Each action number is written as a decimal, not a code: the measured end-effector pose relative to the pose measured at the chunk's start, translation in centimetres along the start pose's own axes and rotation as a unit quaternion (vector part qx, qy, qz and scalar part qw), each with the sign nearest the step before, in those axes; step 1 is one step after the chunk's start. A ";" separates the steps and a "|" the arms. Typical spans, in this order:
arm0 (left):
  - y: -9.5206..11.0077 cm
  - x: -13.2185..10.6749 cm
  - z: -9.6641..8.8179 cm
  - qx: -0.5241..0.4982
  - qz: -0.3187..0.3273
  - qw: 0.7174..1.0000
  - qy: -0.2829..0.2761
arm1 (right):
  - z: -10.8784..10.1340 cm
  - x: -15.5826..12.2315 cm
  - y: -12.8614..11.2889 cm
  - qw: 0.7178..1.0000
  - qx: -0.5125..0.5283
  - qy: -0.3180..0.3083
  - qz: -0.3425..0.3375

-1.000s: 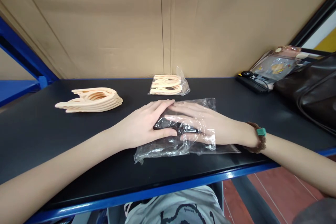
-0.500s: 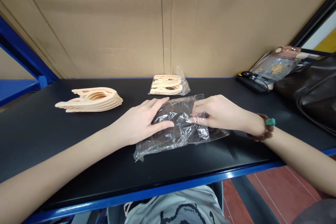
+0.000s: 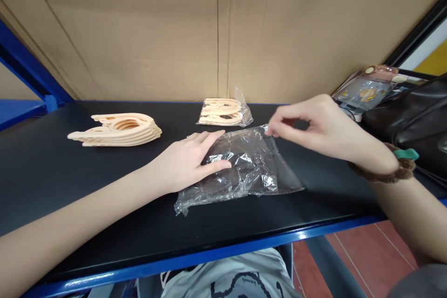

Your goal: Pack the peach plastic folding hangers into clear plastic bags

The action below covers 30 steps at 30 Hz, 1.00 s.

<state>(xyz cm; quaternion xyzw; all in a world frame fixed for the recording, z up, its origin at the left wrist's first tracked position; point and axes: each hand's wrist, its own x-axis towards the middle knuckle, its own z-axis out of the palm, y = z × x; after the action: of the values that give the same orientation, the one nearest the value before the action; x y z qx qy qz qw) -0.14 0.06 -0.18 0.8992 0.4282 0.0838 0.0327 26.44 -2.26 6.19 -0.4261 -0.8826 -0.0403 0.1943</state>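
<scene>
A clear plastic bag lies flat and crinkled on the black tabletop in front of me. My left hand rests on the bag's left part, fingers stretched and thumb apart. Thumb and fingertips of my right hand are pinched together at the bag's upper right corner, wrist raised off the table. Beyond the bag lies a clear packet with cream-coloured plastic hangers inside. To the left sits a loose stack of the same cream hangers.
A cardboard wall stands along the table's back edge. At the right are a dark leather bag and a clear pouch with a cartoon print. A blue metal edge runs along the table's front.
My right hand has moved from over the middle of the bag to its upper right corner, rising at the wrist. The bag's right side lies flatter. My left hand has stayed in place.
</scene>
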 end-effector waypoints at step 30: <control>-0.4 0.2 1.0 0.011 0.043 0.998 0.050 | 8.2 15.8 -7.9 0.973 0.046 -0.170 -0.150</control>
<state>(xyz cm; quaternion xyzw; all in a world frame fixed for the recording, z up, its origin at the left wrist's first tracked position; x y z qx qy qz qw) -0.15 0.51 -1.24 0.9117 0.3914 0.1248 -0.0024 8.95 6.33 5.31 -0.2798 -0.9576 0.0444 0.0527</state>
